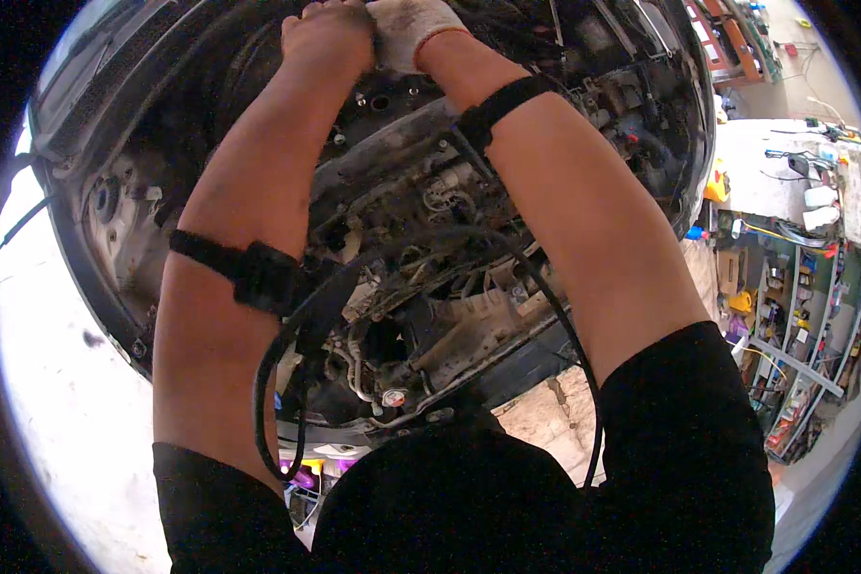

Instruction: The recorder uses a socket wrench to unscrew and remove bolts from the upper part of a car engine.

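Snags and scrapes possible, grip out of sight

Nearer the body than the fingers, a black strap (258, 275) rings the left forearm; its buckle might catch. The bare left hand (327, 36) has bent fingers, and its knuckles could scrape if it slipped. The right hand (414, 27), in a pale glove, meets or overlaps it; I cannot tell which. Nor can I tell what either hand holds, or how wide the fingers stand: the upper edge crops them, and everything there is dark. The engine bay (478, 325) spreads around and nearer than the fingers, partly hidden by the arms. Between the forearms arches a loose cable (459, 231), likely to hook on engine parts if the arms pulled back.
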Demonstrator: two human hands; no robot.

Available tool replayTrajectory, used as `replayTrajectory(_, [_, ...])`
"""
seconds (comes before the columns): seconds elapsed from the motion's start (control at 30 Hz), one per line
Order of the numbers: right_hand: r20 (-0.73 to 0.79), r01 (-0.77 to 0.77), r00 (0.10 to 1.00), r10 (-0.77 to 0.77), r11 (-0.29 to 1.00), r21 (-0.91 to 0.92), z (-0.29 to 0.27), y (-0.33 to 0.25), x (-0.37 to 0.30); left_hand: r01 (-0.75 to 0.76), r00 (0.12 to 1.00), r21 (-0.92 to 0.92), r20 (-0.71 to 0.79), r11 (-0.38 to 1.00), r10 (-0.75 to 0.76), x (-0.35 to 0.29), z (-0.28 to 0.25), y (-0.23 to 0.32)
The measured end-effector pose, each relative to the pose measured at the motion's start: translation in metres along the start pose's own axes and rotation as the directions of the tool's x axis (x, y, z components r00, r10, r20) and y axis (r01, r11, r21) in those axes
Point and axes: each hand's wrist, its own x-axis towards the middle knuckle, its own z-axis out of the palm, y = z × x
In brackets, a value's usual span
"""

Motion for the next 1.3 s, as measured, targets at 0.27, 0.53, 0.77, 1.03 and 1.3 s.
replayTrajectory(0.27, [0.114,-0.031,0.993,0.034,0.999,-0.028,-0.021,-0.01,-0.013,0.048,0.995,0.062,0.083,0.997,-0.053,0.003,-0.002,0.001])
replayTrajectory(0.53, [0.387,0.109,0.922,-0.012,0.967,-0.229,-0.046,-0.006,-0.011,0.274,0.952,-0.4,0.241,0.875,-0.188,-0.057,-0.014,0.029])
replayTrajectory(0.77, [0.156,0.097,0.984,-0.087,0.994,-0.057,0.007,-0.002,-0.004,0.104,0.994,-0.847,0.109,0.521,-0.02,-0.129,0.043,-0.08])
replayTrajectory(1.03, [0.271,0.052,0.962,-0.023,0.993,-0.101,-0.052,-0.003,-0.015,0.591,0.803,-0.061,-0.05,0.804,-0.594,-0.388,0.099,-0.277])
replayTrajectory(1.3, [0.255,-0.027,0.964,0.08,0.978,-0.204,-0.074,-0.077,0.012,0.446,0.868,-0.01,-0.24,0.895,-0.435,-0.461,0.147,-0.299])
